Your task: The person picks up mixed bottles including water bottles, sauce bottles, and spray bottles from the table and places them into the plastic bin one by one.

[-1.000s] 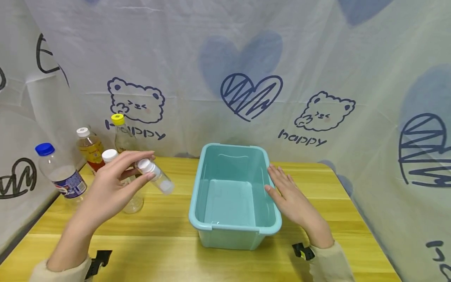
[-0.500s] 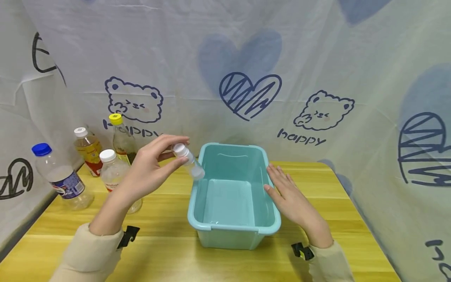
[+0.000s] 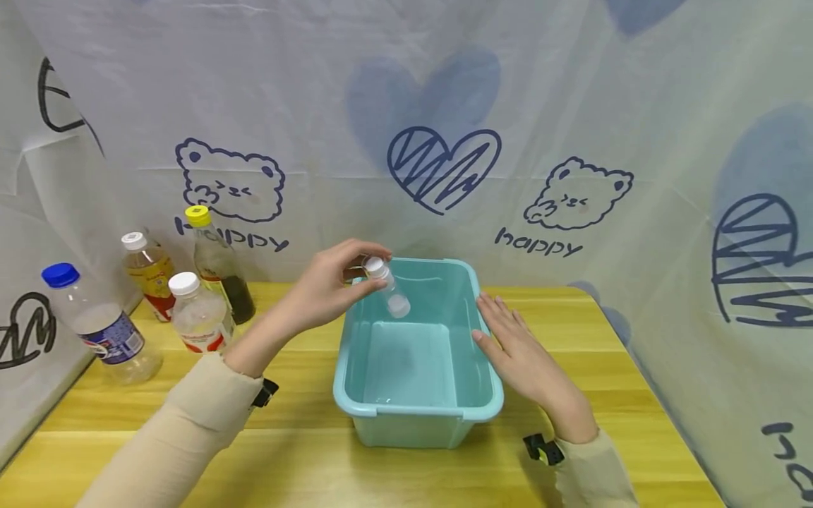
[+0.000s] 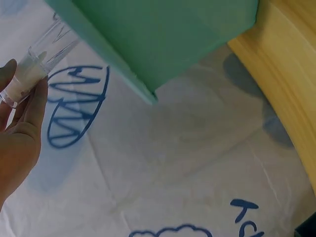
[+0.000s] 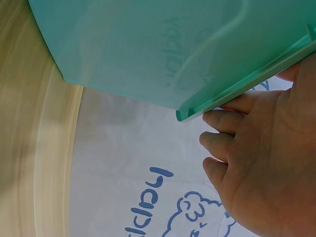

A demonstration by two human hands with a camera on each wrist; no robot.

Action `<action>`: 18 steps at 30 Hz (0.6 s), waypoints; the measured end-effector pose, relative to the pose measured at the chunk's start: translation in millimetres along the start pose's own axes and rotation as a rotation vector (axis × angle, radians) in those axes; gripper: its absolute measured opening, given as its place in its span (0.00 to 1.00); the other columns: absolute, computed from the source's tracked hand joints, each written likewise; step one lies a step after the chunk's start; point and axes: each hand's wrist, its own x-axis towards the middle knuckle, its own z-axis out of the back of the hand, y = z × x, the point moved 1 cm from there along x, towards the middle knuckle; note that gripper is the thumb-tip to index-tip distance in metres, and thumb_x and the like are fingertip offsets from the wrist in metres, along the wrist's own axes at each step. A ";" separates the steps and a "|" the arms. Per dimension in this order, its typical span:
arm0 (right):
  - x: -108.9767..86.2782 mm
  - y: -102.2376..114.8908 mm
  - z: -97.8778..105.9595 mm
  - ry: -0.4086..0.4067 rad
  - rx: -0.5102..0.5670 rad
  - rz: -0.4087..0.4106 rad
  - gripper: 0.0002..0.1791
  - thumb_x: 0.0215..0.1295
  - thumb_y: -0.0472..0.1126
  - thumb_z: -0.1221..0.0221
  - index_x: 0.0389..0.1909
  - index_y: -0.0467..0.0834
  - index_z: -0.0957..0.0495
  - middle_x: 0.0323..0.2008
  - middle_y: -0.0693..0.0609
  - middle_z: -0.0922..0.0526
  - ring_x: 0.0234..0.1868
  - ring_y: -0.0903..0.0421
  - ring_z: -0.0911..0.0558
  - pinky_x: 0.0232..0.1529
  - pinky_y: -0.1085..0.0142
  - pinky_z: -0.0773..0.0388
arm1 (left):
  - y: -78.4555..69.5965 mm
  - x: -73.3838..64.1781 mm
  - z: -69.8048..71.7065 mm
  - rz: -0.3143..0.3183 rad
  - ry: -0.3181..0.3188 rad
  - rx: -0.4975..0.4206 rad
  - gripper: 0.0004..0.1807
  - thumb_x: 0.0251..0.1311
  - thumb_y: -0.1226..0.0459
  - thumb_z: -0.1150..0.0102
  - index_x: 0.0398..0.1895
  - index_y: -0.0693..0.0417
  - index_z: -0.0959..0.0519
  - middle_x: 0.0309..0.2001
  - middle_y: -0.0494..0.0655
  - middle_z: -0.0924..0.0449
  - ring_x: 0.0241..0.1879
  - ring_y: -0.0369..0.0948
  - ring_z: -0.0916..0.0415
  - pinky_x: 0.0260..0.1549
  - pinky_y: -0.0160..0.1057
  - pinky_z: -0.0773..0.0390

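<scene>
Left grip (image 3: 332,283): bottle (image 3: 390,289) aslant, cap (image 3: 375,265) uppermost

Left hand (image 3: 329,286): raised, thumb and fingers in pinch grip. Left forearm (image 3: 174,434): extended diagonally forward-right. Right hand (image 3: 521,353): fingers extended, thumb spread apart. Right forearm (image 3: 593,469): angled forward-left.

Tbl (image 3: 305,451) w/ bin (image 3: 413,429), 4 btls (image 3: 202,317)

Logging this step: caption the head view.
Left grip holds a small bottle over the bin; right grip touches its rim.
</scene>
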 end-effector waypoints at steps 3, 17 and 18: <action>0.7 -0.1 0.0 0.002 -0.002 -0.003 0.37 0.85 0.56 0.58 0.83 0.39 0.50 0.83 0.43 0.51 0.83 0.42 0.55 0.81 0.41 0.59 | 6.2 10.4 -7.4 0.003 0.038 0.005 0.21 0.63 0.72 0.30 0.59 0.63 0.21 0.56 0.56 0.18 0.53 0.48 0.17 0.54 0.38 0.16; 0.0 -3.1 1.4 0.007 0.011 -0.004 0.38 0.84 0.58 0.58 0.83 0.40 0.50 0.83 0.45 0.51 0.84 0.44 0.56 0.81 0.42 0.60 | 41.6 47.8 -48.6 0.048 0.211 0.023 0.19 0.64 0.71 0.31 0.58 0.60 0.19 0.57 0.55 0.21 0.56 0.51 0.19 0.57 0.42 0.16; -0.4 -3.5 1.8 0.004 0.010 -0.007 0.37 0.84 0.58 0.58 0.83 0.41 0.50 0.83 0.45 0.51 0.84 0.44 0.56 0.81 0.42 0.60 | 44.1 50.1 -52.0 0.041 0.227 0.029 0.19 0.65 0.71 0.31 0.58 0.61 0.19 0.57 0.55 0.20 0.56 0.51 0.19 0.56 0.42 0.16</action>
